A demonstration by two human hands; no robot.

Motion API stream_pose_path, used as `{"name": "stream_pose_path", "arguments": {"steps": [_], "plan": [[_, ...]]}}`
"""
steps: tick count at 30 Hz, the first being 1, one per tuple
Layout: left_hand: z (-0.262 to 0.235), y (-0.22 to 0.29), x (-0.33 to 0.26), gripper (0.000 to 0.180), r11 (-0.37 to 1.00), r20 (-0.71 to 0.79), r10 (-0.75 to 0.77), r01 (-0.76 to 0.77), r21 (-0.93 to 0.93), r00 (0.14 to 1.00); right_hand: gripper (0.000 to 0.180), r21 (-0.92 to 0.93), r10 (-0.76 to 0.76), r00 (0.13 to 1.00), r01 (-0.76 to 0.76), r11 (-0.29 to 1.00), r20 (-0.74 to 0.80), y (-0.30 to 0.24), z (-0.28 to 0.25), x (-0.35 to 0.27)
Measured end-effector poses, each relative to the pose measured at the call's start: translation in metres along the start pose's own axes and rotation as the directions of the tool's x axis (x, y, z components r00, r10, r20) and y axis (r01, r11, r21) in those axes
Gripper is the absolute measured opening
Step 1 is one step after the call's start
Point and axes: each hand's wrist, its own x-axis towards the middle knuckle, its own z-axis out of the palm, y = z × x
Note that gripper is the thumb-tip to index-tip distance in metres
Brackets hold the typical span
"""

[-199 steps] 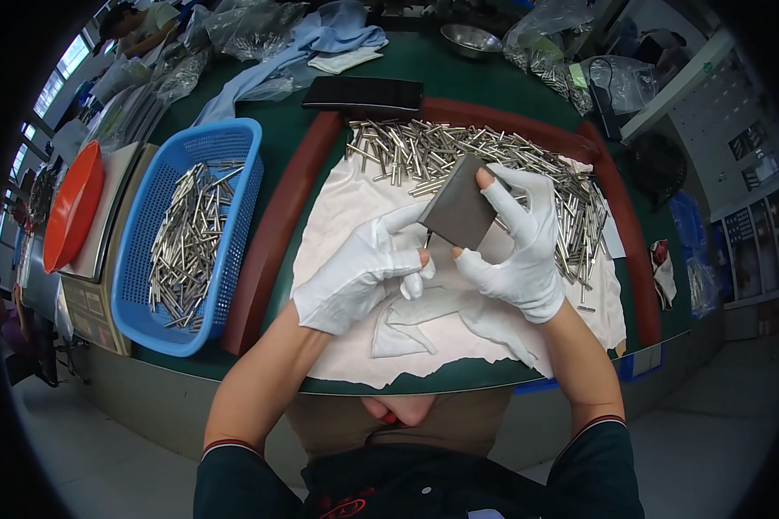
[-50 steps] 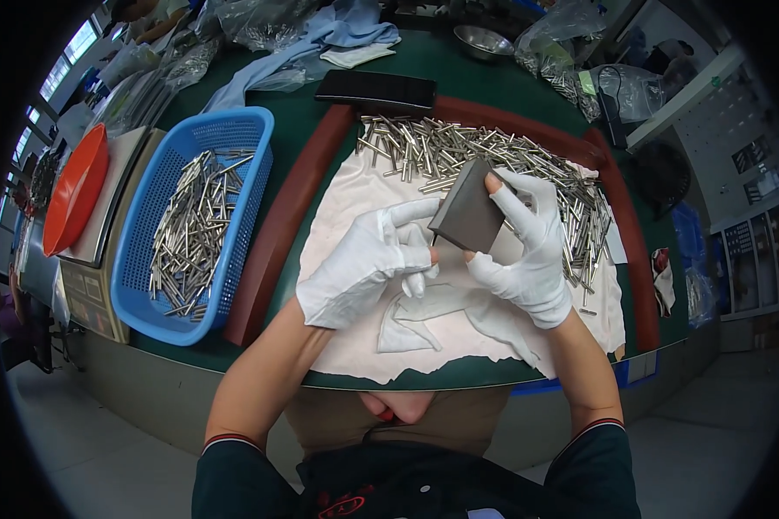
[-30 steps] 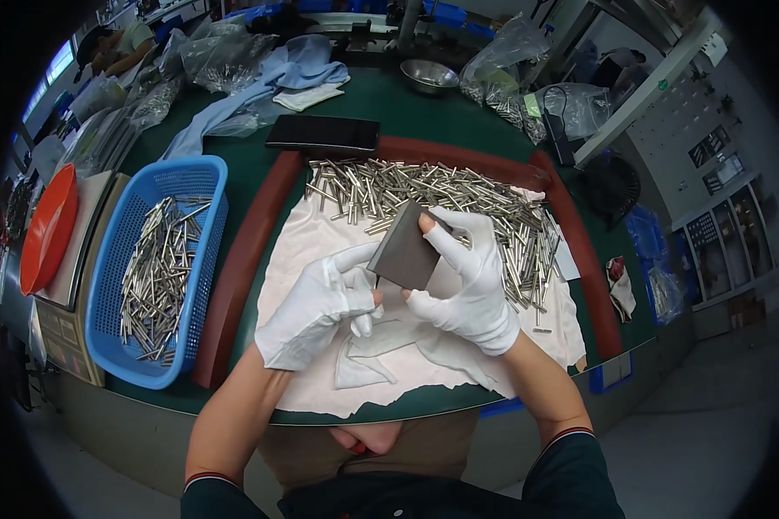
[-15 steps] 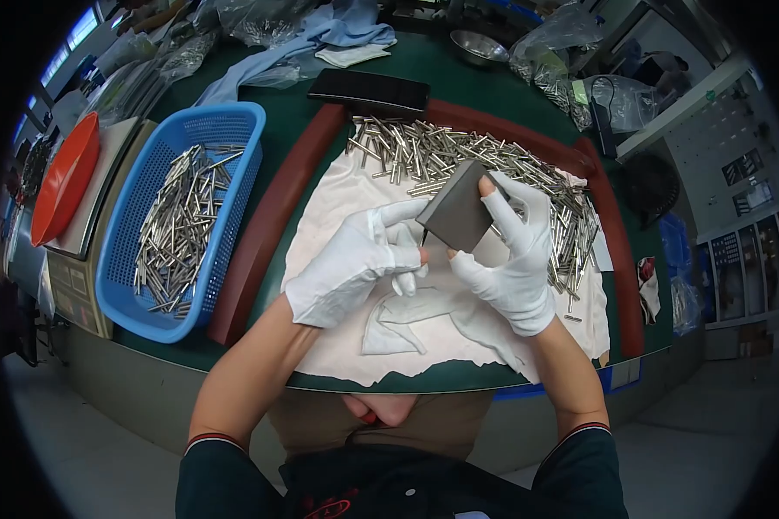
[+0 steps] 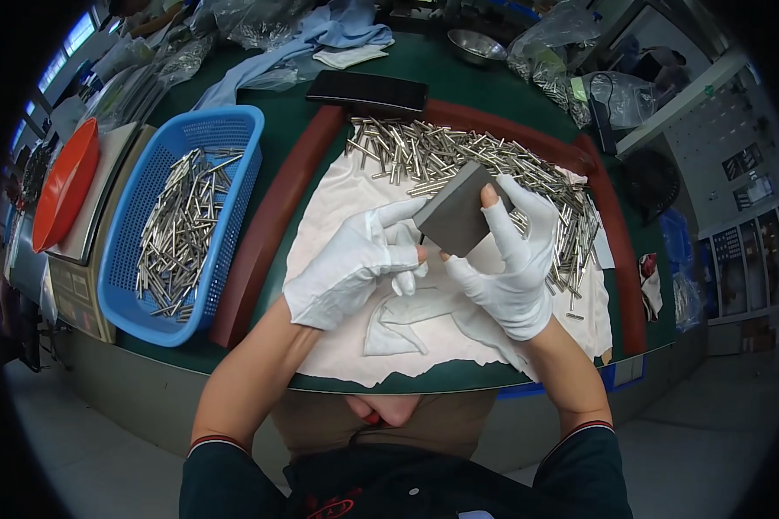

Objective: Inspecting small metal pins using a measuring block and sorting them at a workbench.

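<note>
A grey rectangular block [image 5: 459,216] is tilted up above the cloth, gripped at its right side between the thumb and fingertips of my right hand [image 5: 515,251]. My left hand [image 5: 355,259] is closed at the block's left side, its index finger reaching the block's left corner. A thin dark sliver shows between its fingertips, too small to name. Both hands wear white gloves with some fingertips bare. Under them lies a pale pink cloth [image 5: 329,350] with a crumpled white cloth [image 5: 398,333] on it. Metal pins [image 5: 441,151] are heaped behind and to the right of my hands.
A blue basket [image 5: 112,281] of metal pins stands left, beside a red tray [image 5: 65,186]. Dark red rails [image 5: 264,242] border the cloth. A black phone-like slab [image 5: 368,91] rests at the far rail. Further back are a metal bowl [image 5: 476,48] and plastic bags [image 5: 554,48].
The grey block and my right hand have shifted very slightly, with the right fingers a little further apart. My left hand stays nearly in place.
</note>
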Motion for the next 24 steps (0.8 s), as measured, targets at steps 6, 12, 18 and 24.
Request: {"name": "stream_pose_path", "arguments": {"steps": [6,12,18,24], "plan": [[-0.002,-0.002,0.003,0.064,1.000,0.079,-0.001,0.000,0.005,0.997,0.080,-0.030,-0.052,0.998,0.051,0.998,-0.044,0.003,0.004,-0.002],[-0.008,-0.003,0.001,0.064,0.998,0.112,0.020,-0.012,-0.066,0.993,0.081,0.355,0.234,0.963,-0.267,0.896,0.135,0.006,0.004,-0.005],[0.002,-0.002,0.003,0.062,0.986,0.049,-0.007,0.015,-0.165,0.999,0.079,0.110,0.113,0.994,-0.111,0.988,-0.010,0.003,0.007,-0.005],[-0.005,-0.007,0.004,0.064,0.977,0.111,-0.007,0.030,-0.210,0.994,0.082,0.169,0.196,0.979,-0.202,0.965,0.050,0.003,0.008,-0.007]]}}
